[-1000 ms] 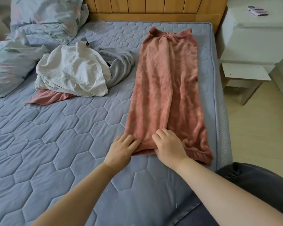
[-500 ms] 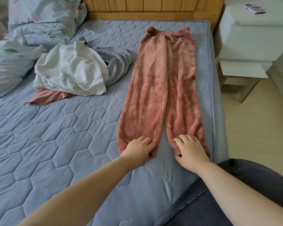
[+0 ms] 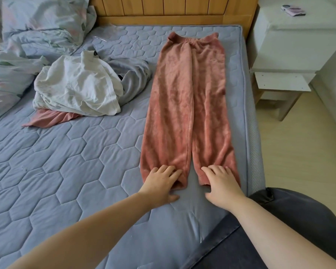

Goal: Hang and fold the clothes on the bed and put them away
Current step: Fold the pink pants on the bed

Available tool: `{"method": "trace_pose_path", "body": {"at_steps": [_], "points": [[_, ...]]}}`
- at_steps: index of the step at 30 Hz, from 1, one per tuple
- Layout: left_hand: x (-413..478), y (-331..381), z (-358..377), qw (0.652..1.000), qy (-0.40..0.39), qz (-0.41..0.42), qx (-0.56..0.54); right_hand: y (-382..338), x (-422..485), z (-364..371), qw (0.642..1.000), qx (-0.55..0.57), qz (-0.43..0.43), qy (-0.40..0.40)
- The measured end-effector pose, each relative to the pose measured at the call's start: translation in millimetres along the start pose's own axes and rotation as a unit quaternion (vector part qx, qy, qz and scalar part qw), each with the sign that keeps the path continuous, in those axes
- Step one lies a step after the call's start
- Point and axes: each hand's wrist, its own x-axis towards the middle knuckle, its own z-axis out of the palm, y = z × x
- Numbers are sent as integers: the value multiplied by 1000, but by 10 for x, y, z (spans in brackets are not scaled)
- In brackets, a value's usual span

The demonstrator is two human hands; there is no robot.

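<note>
Pink fleece trousers (image 3: 184, 105) lie flat on the right side of the blue quilted mattress (image 3: 66, 171), waistband toward the headboard and legs side by side. My left hand (image 3: 161, 183) rests with straight fingers on the left leg's cuff. On the right leg's cuff lies my right hand (image 3: 221, 183), fingers spread flat. A pile of other clothes sits mid-left: a white garment (image 3: 76, 88) on top, a grey one (image 3: 134, 78) beside it and a pink one (image 3: 49, 119) sticking out underneath.
A rumpled patterned duvet (image 3: 37, 30) fills the far left corner against the wooden headboard (image 3: 173, 8). A white nightstand (image 3: 299, 41) with a phone (image 3: 293, 10) on it stands right of the bed. My dark-trousered knee (image 3: 289, 220) rests at the near right edge.
The trouser legs, overlapping a second ago, now lie apart and flat. Both hands slid outward and toward me to the cuffs and went from gripping to lying flat.
</note>
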Motion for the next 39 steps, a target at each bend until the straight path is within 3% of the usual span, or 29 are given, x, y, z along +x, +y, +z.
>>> {"method": "trace_pose_path", "body": {"at_steps": [3,5,8,10,12,13,15,16,18,20,21,23,25,27,29,30,31,32,34,36,39], "points": [[70,78,-15,998,60,-2,9,22,39,-2,996,-60,39,46],[135,72,-131,991,131,10,3,-18,50,-33,990,-19,6,141],[175,-55,-333,964,260,59,14,-51,75,-77,946,20,-81,314],[130,-186,-372,955,284,76,37,-61,85,-86,948,-3,-112,299],[4,-235,-315,975,196,77,69,-50,76,-36,973,-72,-142,169],[-54,-242,-266,985,115,75,102,-34,62,4,980,-91,-147,99],[-121,-239,-203,992,-46,45,107,-17,41,28,991,-17,-130,33],[-131,-231,-221,995,-81,14,65,-41,31,11,989,46,-129,58],[-66,-172,-327,993,-41,-67,-84,-39,55,-35,961,154,-89,212],[100,-58,-422,938,-11,-197,-286,64,135,-42,923,204,73,319],[208,25,-460,883,-24,-258,-392,119,146,-67,902,236,182,312],[419,228,-468,780,-95,-338,-519,249,148,-47,872,310,321,200],[607,400,-368,733,-122,-348,-572,322,133,-58,859,398,310,85],[703,523,-241,685,-88,-361,-627,376,125,-88,805,506,300,82],[737,589,-138,579,-51,-385,-717,399,116,-109,721,591,347,104],[731,612,-108,518,-34,-393,-759,419,119,-94,705,588,380,117],[713,640,-86,472,-23,-400,-785,432,120,-87,716,558,404,117],[687,670,-72,464,-16,-412,-784,424,111,-91,747,506,418,103],[626,724,-69,541,-33,-439,-716,402,99,-87,796,430,419,82],[558,749,-98,604,-61,-423,-673,362,76,-133,784,468,401,68],[505,741,-88,627,-90,-380,-674,374,79,-127,728,596,339,-6]]}}
